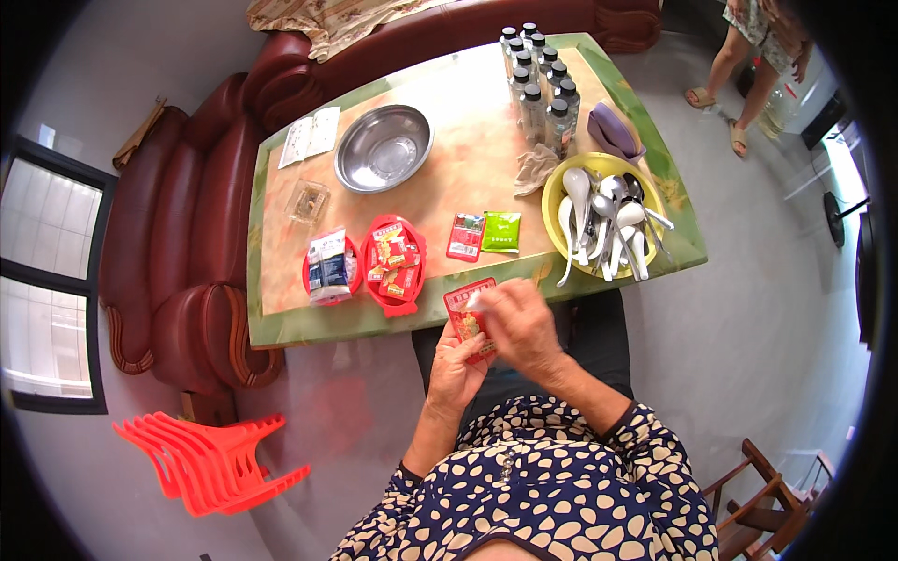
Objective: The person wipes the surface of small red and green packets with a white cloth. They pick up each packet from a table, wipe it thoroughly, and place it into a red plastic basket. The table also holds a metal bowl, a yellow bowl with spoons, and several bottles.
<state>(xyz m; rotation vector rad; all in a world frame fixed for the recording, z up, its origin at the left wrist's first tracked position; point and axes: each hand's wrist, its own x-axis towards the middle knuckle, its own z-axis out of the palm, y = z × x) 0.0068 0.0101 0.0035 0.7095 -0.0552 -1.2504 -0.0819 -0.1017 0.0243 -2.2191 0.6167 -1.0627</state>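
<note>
The nearest packet (465, 324) looks like glossy plastic; the far bowl (374, 157) is shiny metal, the right basin (550, 199) smooth plastic, and the left sofa (221, 192) glossy, leather-like.

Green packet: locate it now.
In the head view, the green packet lies on the table, just right of the picture's middle, between a red packet and the yellow basin.
</note>
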